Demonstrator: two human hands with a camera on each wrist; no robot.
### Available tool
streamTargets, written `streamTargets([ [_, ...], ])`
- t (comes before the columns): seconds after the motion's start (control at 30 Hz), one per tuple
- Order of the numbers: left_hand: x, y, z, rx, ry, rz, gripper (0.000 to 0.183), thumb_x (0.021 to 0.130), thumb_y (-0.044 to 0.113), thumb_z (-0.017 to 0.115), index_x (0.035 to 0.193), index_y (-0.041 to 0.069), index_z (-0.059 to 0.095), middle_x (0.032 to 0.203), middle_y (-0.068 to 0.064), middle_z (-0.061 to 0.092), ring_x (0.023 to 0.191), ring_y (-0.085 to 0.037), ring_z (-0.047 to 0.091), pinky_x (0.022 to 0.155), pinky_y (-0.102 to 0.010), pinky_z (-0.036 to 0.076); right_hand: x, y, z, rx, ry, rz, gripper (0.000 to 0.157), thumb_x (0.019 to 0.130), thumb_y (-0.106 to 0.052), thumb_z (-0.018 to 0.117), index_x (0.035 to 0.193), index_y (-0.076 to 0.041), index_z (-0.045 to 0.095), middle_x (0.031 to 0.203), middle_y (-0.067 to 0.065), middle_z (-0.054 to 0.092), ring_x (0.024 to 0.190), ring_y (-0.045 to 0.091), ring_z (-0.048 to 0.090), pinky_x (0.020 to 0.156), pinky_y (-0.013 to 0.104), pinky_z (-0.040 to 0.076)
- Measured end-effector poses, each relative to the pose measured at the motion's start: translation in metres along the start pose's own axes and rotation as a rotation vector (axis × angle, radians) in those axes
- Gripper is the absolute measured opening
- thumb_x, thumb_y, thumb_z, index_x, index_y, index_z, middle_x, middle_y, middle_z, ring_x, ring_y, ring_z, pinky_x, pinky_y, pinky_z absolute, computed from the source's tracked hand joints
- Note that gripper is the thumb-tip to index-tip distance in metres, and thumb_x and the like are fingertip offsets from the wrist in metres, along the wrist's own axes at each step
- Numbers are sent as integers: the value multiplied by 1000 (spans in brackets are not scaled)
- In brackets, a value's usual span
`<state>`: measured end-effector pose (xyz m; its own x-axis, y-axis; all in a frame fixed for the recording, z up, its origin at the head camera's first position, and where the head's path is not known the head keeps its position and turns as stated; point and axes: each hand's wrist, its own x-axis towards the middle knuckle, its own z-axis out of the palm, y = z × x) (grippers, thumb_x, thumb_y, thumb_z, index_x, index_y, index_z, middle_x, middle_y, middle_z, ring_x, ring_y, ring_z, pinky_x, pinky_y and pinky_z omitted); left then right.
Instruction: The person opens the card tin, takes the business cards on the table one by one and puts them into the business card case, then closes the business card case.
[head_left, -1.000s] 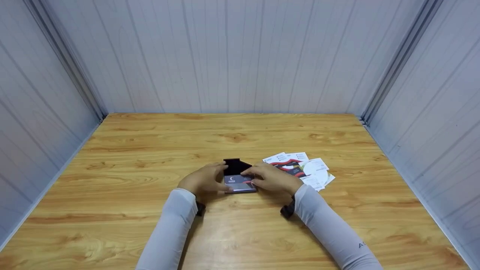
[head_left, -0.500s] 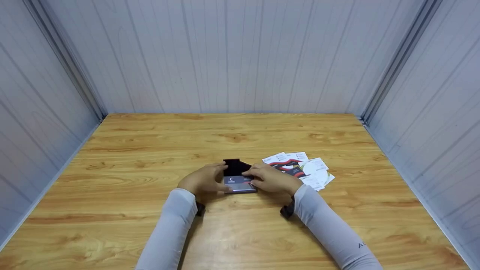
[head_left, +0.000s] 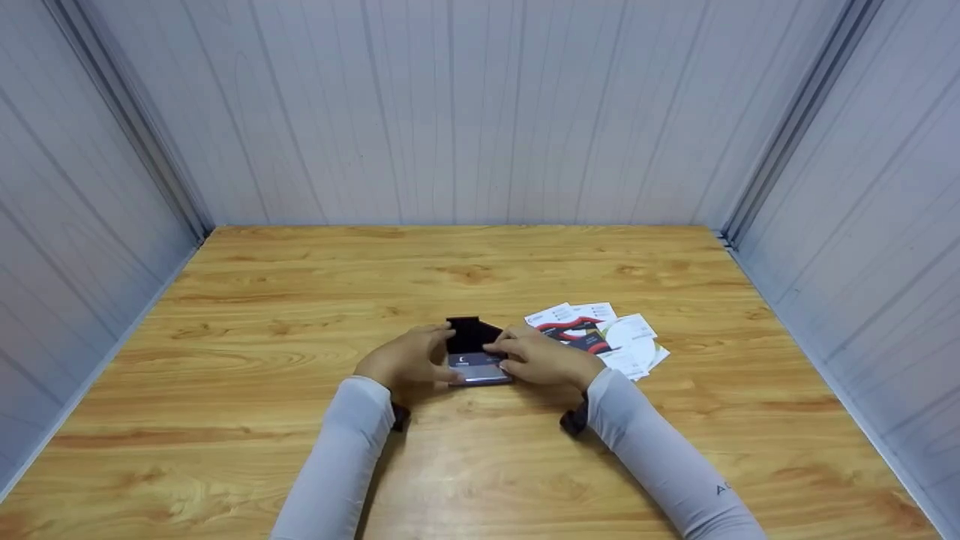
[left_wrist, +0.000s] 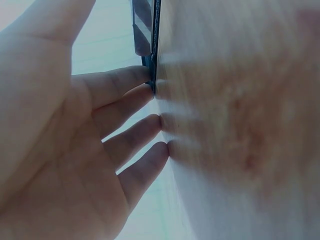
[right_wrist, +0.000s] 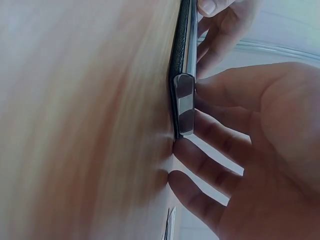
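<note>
A black business card case (head_left: 466, 336) lies on the table with its flap laid back, away from the person. In its near half shows a dark grey business card (head_left: 469, 359) with a white logo. My left hand (head_left: 403, 358) holds the case by its left side, thumb on the near part and fingers by the flap. From the right, my right hand (head_left: 553, 358) holds the other side, its thumb and index finger on the card's end. The right wrist view shows the case's glossy end (right_wrist: 186, 105) between spread fingers, some fingertips touching the table.
Several white, red and black business cards (head_left: 630, 341) lie fanned out on the wooden table (head_left: 465, 255), just right of the right hand. Panelled walls (head_left: 480, 112) close off the back and both sides.
The right fingertips have shifted very slightly on the card, and less of its red pattern shows. The left hand and the fanned cards stay where they were.
</note>
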<state>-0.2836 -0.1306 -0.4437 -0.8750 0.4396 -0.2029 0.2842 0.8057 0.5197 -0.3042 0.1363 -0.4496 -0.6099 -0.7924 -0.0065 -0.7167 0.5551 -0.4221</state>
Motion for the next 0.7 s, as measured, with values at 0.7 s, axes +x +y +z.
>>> streamTargets([
  [0.7,0,-2,1,-33,-7,8,91,87,50,77,158,15,33,163,-4,26,149,-29,21,118,-48,23,-9,20,-20,155,96,90,43,102,-16,58,143,-3,53,137,15,55,121,36,56,101,47,46],
])
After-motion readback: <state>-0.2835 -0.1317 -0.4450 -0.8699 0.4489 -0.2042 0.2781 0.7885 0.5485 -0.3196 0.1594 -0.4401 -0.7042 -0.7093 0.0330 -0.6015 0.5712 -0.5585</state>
